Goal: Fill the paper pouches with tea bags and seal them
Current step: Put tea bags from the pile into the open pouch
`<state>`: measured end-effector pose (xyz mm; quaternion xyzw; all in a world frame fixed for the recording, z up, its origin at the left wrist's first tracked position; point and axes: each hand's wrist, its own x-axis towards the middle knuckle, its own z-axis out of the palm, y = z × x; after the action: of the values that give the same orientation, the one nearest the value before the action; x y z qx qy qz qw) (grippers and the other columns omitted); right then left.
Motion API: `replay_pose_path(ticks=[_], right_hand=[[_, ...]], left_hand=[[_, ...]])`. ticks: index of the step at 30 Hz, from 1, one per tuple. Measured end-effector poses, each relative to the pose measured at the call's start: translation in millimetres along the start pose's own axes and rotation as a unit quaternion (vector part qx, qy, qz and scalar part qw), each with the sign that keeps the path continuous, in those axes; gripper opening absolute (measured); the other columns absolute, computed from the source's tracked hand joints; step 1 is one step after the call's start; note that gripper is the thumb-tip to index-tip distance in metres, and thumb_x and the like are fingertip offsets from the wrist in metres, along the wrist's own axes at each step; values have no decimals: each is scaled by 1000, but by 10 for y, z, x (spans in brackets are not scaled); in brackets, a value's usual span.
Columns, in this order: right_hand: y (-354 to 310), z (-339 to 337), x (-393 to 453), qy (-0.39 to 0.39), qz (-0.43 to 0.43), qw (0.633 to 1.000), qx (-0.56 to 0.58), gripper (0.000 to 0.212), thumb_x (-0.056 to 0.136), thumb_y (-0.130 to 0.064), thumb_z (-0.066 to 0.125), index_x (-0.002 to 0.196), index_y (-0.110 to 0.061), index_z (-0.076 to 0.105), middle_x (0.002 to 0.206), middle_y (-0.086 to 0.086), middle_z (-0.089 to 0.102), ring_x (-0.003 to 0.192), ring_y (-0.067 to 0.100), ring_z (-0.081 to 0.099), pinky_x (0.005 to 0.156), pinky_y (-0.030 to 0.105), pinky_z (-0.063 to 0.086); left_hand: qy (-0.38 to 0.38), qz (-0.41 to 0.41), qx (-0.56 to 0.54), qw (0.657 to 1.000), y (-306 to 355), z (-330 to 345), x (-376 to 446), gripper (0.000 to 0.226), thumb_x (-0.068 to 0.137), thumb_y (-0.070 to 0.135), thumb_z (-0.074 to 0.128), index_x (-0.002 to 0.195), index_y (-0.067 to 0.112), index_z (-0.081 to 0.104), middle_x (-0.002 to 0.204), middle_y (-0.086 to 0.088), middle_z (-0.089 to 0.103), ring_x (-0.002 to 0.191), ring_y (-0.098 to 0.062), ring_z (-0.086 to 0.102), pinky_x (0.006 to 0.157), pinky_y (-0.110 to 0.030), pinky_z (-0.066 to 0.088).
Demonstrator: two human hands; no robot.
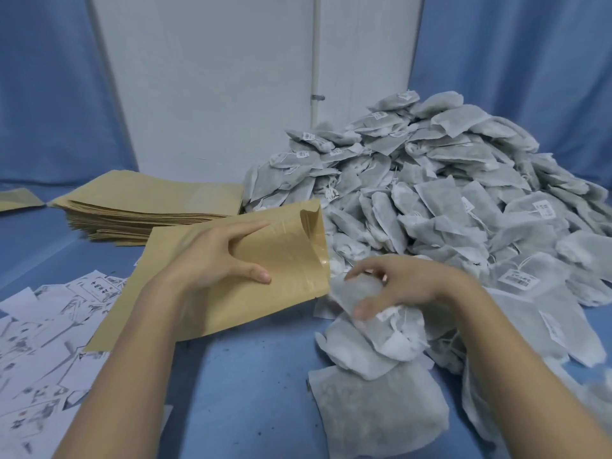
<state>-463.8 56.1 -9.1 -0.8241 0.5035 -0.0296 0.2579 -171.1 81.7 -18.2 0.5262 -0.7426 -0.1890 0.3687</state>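
My left hand [218, 256] grips pouch [251, 273], mouth gaping toward the heap; right hand [397, 286] clutches tea bags [381, 313] at its edge.

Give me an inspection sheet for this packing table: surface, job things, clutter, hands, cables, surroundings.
Surface: blue cloth covers the table, with dark specks on it.
Job's things: open paper pouch, mouth facing the big tea bag pile; stack of flat pouches behind it; one more pouch at far left.
Clutter: printed paper slips scattered at near left.
Hands: left hand holds the open pouch; right hand grips a few tea bags by the pouch mouth.
Cables: nothing seen.
Surroundings: white panel with a vertical white pipe, blue curtain on both sides.
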Motion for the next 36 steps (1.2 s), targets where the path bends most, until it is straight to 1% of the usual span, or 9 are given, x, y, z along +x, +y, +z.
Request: replay_pose_path(ticks=[5,10,16,22,23,24,27,30,36], right_hand=[[-2,-54,191,357,-11,866,349,61,63,-47,80,109,-19,53,95,1,65,66,8,63,42,21,46],[-192,106,395,336,-16,767,546,41,79,-29,73,105,-5,50,99,20,66,67,24,71,51,32,56],[-448,294,508,220,-9,847,484,59,81,-31,66,119,-25,22,91,-1,59,64,9,65,60,29,56],[-670,116,504,80,-39,935,344,35,91,-13,52,119,8,51,105,21,62,91,35,61,94,64,36],[-718,87,504,85,-41,945,314,33,91,-7,50,117,13,51,96,18,58,85,32,55,70,40,18],[-769,57,522,81,-40,954,287,32,94,-5,47,119,13,50,93,17,54,87,29,50,75,36,43],[-826,-6,584,52,-16,968,246,37,99,-9,38,134,2,41,127,19,50,119,31,46,94,27,38],[-819,-70,502,18,-61,972,227,32,98,-6,41,129,0,47,102,5,61,91,18,59,64,13,44],[-362,-59,189,190,-151,947,209,23,84,-28,66,105,-19,65,99,-5,69,89,9,66,79,24,53]], left_hand=[[2,12,0,1000,-8,-27,-18,77,54,20,89,115,53,57,114,41,56,109,22,46,82,3,32],[23,17,-3,1000,6,3,1,78,54,20,89,109,64,54,114,41,56,109,21,46,83,3,33],[29,27,9,999,89,77,43,83,50,26,89,116,60,52,126,35,51,120,17,40,97,-3,30],[24,68,32,997,231,76,49,83,49,27,89,111,67,50,135,28,42,121,21,33,94,6,21],[32,74,23,996,261,80,48,82,50,27,89,107,70,50,133,31,43,119,24,34,95,5,22],[37,78,15,996,287,92,53,81,50,26,89,106,70,50,130,33,45,118,26,34,98,3,24],[17,92,22,995,348,157,71,80,52,25,88,112,62,50,133,27,48,122,18,37,103,-3,24],[22,91,36,995,348,143,79,76,56,25,87,110,62,47,131,30,48,121,15,38,99,-1,26],[27,72,106,991,305,-1,23,76,60,31,84,116,61,43,130,28,46,125,3,39,107,-18,26]])
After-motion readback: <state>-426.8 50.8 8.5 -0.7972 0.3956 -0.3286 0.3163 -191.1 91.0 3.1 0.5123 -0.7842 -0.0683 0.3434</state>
